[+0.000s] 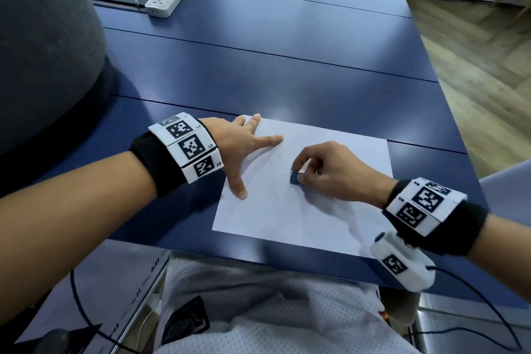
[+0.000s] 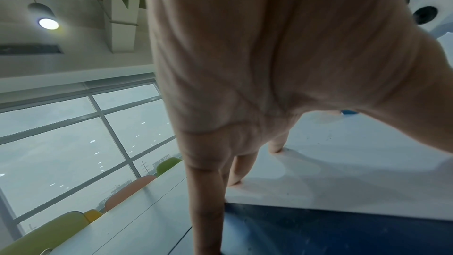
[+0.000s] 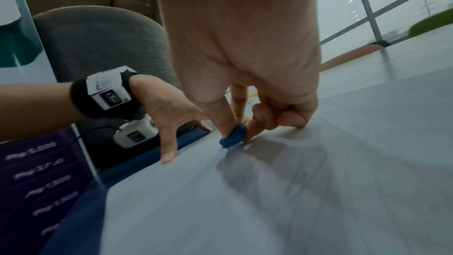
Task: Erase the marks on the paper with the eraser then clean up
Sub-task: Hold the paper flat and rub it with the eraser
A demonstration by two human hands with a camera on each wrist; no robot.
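Pinching eraser (image 1: 295,178) on paper (image 1: 330,218) (right hand (image 1: 330,169))

Even, soft indoor light with a cool bluish cast. Pale glare patches shine on the blue table (image 1: 287,60) just beyond the paper (image 1: 301,210), where soft shadows fall under both hands. A round ceiling lamp (image 2: 48,23) glows at upper left in the left wrist view, beside large grey daylight windows (image 2: 73,143). The right wrist view is smeared with motion blur, strongest near the camera. Wide-angle bending curves straight lines at the edges.
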